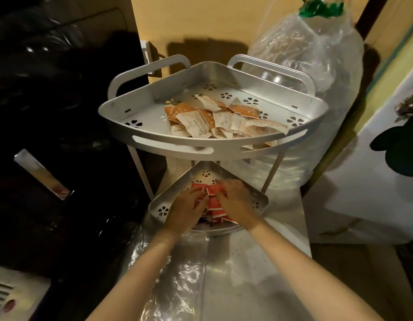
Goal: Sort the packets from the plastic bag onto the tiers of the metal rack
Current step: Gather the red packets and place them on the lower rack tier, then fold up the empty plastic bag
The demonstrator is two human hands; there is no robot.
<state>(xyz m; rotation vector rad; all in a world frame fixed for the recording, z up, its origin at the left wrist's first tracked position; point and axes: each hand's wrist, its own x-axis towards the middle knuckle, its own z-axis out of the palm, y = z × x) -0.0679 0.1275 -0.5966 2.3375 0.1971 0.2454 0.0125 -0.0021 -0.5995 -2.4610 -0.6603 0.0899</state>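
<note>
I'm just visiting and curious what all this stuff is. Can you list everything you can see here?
metal rack: one, silver, two tiers in view, centre.
orange and cream packets: a pile, too many to count, upper tier.
red packets: several, lower tier, under the hands.
clear plastic bag: one, crumpled, flat in front of the rack.
big clear sack: one, green-tied top, right of the rack.
black bags: dark, left side.
left hand: on the red packets.
right hand: on the red packets.

Packets [224, 121] lie on the rack's upper tier [136, 107]; more packets [216, 205] on the lower tier [162, 210] beneath.
</note>
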